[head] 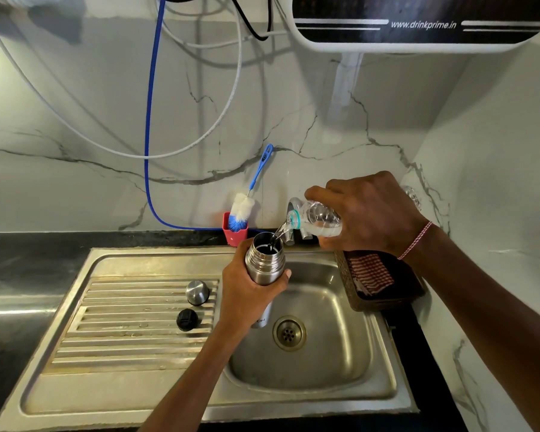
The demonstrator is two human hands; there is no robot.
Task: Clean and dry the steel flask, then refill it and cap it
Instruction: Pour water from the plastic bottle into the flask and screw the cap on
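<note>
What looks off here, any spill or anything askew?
Nothing stands out. The right hand tilts the plastic bottle and its stream lands inside the steel flask, gripped by the left hand over the sink. Steel cap and black stopper sit on the drainboard, off the flask.

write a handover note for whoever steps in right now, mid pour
Left hand grips the steel flask near upright over the sink, mouth open.
Right hand holds a tilted plastic bottle; water streams into the flask.
Steel cap and black stopper lie on the drainboard.
Done: refill begun.
Left: finish pouring, fit the stopper, then the cap.
</note>
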